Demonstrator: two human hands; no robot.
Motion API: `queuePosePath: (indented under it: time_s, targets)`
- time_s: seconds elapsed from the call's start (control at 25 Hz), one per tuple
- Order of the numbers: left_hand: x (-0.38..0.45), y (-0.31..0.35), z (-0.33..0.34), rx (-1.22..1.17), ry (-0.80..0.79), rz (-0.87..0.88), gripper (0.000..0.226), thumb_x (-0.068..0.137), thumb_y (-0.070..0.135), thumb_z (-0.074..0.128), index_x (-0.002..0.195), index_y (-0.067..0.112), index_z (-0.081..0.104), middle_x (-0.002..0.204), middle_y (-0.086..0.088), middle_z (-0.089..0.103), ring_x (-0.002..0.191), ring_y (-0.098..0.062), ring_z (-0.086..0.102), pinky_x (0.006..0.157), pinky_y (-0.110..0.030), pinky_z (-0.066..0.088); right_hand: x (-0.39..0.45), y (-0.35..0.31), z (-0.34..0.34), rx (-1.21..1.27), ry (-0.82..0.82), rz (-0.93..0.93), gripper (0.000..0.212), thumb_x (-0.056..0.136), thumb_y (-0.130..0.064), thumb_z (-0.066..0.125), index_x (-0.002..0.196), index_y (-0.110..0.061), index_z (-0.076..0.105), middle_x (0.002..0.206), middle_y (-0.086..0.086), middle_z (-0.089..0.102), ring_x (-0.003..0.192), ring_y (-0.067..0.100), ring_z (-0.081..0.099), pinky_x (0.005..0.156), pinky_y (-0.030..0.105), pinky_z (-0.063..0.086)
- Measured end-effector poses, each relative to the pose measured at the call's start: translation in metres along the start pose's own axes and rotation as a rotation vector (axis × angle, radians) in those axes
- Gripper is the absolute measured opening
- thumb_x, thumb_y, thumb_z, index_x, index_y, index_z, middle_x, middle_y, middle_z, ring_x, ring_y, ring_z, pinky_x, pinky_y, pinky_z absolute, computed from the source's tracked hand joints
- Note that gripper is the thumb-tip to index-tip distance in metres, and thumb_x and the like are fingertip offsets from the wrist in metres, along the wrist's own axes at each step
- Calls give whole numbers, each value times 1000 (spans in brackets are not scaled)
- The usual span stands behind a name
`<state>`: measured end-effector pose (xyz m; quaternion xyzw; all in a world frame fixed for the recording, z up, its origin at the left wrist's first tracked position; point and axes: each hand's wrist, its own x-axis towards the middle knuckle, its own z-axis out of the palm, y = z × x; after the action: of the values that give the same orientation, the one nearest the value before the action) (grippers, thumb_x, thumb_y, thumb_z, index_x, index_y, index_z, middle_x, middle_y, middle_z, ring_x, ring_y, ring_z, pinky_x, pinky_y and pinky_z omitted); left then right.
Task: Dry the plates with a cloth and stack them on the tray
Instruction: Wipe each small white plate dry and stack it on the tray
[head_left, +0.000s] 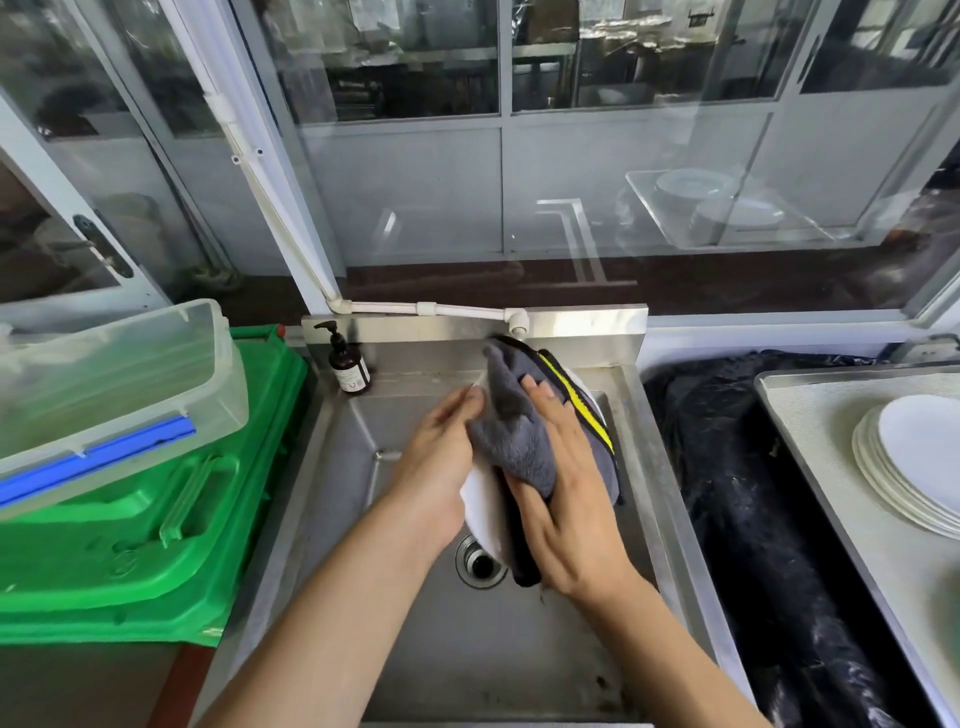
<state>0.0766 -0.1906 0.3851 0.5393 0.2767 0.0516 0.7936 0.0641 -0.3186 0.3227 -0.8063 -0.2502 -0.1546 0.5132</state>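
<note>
Over the steel sink (441, 649) I hold a white plate (483, 512), mostly covered by a grey cloth (511, 441) with a yellow and black stripe. My left hand (441, 457) grips the plate's left rim, with the fingers lying over its edge. My right hand (566, 499) presses the cloth flat against the plate with straight fingers. At the far right a stack of white plates (914, 462) sits on a metal tray (810, 415).
A brown soap pump bottle (349, 366) stands at the sink's back left corner. A clear plastic box (114, 395) rests on a green bin lid (156, 545) to the left. Black plastic sheeting (753, 493) fills the gap between sink and tray. The drain (480, 564) lies under the plate.
</note>
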Motion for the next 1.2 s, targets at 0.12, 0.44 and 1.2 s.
queuePosePath:
  time_s: [0.12,0.44,1.2]
  targets:
    - [2,-2,-6,-33,39,-81,14,95,17,67,82,19,72,70,1,77,68,-15,73,64,-24,58,-37,-1,2,14,-101,-76,60,104,-35,46,156,-8,35,166,-5,30,155,18,27,125,48,20]
    - [1,3,-1,-38,13,-106,8,94,16,68,88,19,72,79,0,77,75,-17,73,69,-27,58,0,2,2,-24,16,106,63,101,-21,52,160,-16,31,168,-7,25,156,9,19,126,46,19]
    - [-7,1,-6,-52,-76,-61,23,96,20,65,118,14,68,121,-11,72,118,-30,65,106,-47,48,-17,30,1,70,154,253,60,97,-43,43,155,-28,39,157,-12,46,147,10,39,119,31,33]
